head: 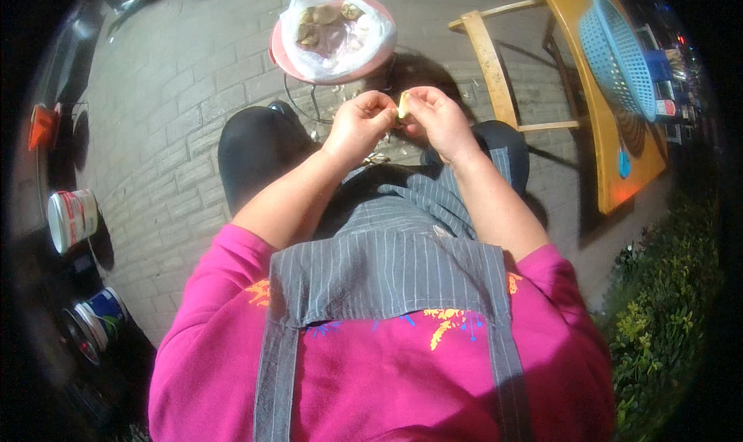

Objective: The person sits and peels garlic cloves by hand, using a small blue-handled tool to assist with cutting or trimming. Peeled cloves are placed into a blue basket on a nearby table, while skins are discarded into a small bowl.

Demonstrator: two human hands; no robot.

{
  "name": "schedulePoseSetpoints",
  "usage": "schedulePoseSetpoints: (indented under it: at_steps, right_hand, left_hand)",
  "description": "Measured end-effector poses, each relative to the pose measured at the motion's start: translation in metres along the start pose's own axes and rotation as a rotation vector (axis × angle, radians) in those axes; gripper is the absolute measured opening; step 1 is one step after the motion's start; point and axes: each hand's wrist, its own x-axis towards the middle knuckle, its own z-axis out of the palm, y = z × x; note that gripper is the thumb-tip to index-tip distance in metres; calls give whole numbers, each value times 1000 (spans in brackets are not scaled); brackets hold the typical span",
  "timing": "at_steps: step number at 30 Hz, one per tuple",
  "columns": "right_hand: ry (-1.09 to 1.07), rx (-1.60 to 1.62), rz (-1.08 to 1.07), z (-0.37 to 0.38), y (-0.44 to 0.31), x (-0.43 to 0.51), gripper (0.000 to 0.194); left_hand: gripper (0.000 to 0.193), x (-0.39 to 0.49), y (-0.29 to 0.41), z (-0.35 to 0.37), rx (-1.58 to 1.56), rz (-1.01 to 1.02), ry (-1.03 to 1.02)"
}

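Both my hands meet above my knees. My right hand (430,114) pinches a small pale yellow piece (403,104), perhaps a garlic clove, between thumb and fingers. The fingertips of my left hand (365,120) are closed at its lower left side; whether they grip it too, I cannot tell. Beyond my hands, a pink basin (281,53) lined with a clear plastic bag (380,41) stands on a thin-legged stand. Several pale bulb-like pieces (325,14) lie in the bag. Thin peelings (377,157) are scattered on the paving below my hands.
At the right stands a yellow table (624,178) with a blue plastic colander (618,59) and a blue-handled utensil (624,163). A wooden frame (493,70) is beside it. White buckets (72,218) stand at the left. Green shrubs (656,331) grow at the lower right.
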Motion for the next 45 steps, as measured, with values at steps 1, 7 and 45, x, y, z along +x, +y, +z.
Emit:
schedulePoseSetpoints:
  at_steps: [1,7,45]
  right_hand:
    - [-41,44,28,-1,-1,0,22]
    - [-181,51,99,-5,-11,-7,38]
    - [228,-536,-597,5,-7,-12,9]
  left_hand:
    - [6,0,0,-1,-87,-16,-48]
    - [5,-1,-1,-6,-341,-111,-167]
    - [25,2,-5,-1,-173,42,-103]
